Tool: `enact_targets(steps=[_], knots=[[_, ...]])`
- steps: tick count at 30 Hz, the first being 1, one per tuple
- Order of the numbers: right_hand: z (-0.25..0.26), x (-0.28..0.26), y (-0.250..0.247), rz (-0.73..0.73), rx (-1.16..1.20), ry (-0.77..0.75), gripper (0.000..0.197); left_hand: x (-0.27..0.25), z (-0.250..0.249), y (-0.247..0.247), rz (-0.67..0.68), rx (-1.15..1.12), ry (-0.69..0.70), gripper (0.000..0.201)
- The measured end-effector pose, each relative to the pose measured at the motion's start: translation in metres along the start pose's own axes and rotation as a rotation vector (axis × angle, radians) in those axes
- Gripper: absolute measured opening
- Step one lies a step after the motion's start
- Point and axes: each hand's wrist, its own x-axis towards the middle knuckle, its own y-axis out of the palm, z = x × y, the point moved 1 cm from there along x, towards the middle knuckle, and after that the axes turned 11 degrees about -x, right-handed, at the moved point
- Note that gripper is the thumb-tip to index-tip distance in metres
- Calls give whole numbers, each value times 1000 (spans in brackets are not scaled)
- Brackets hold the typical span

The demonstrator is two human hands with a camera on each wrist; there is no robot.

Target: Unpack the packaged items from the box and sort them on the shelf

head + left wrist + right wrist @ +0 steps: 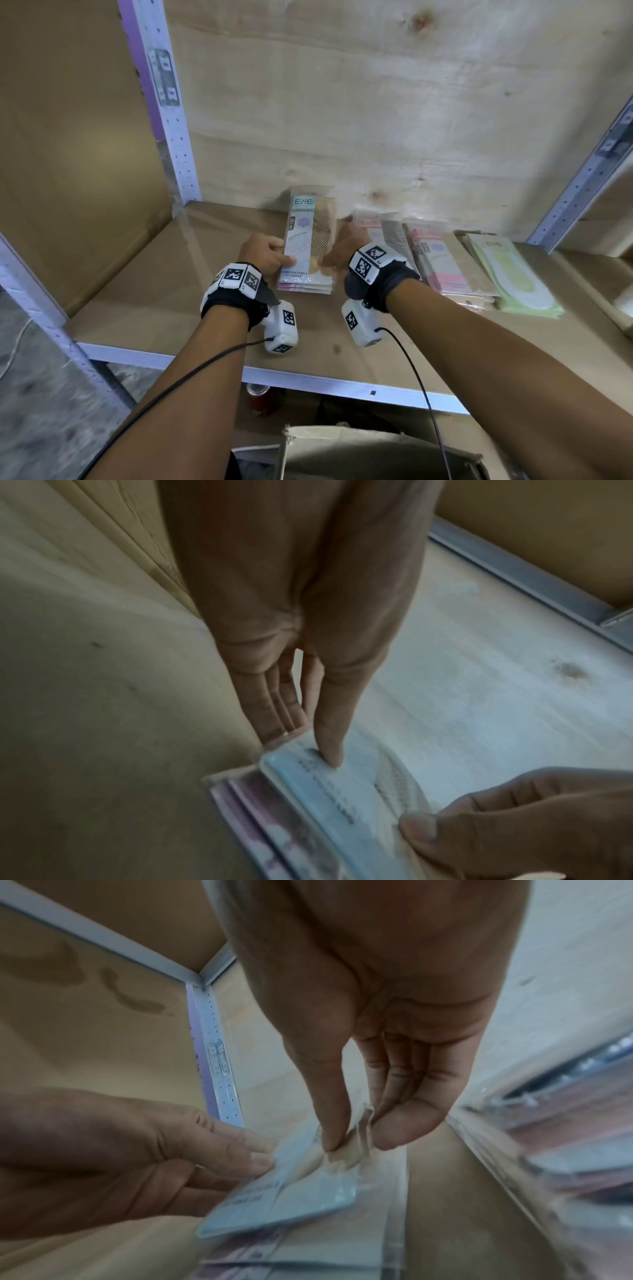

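On the brown board shelf (pixel 164 301) with its pale metal front rail, both hands meet at a light-blue flat plastic-wrapped stocking packet (pixel 303 240) printed "ENE". That packet is the top one of a small stack of pink-edged flat packets (pixel 305 287) lying near the middle of the shelf, its far end close to the pale plywood back panel (pixel 376 102).

The left hand (pixel 263 253) holds the blue packet's left edge: in the left wrist view its thumb (pixel 329 739) presses down on the printed face while the fingers (pixel 274 710) reach beneath the edge, so the hand is clamped on the packet. The right hand (pixel 342 248) pinches the packet's right side; the right wrist view shows the thumb (pixel 329 1110) and a curled fingertip drawn together on crinkled clear wrapping over the beige part of the packet.

To the right, apart from the stack, a row of pink and beige flat packets (pixel 438 260) lies overlapping on the shelf, and beside it, farther right, sits a pale green flat packet (pixel 513 274) showing a sock shape.

A white perforated metal upright (pixel 171 120) stands at the shelf's back left corner. Below the shelf's front rail an open cardboard box (pixel 359 445) shows at the bottom of the head view, its contents hidden.
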Motion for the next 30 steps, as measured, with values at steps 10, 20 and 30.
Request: enact_targets(steps=[10,20,30], knots=[[8,10,13,17,-147,12,41,3,2,4,-2,155,4,36],[10,19,20,6,-227,-66,49,4,2,5,29,169,-18,36],[6,18,23,22,-225,-78,63,4,1,5,62,185,-46,30]])
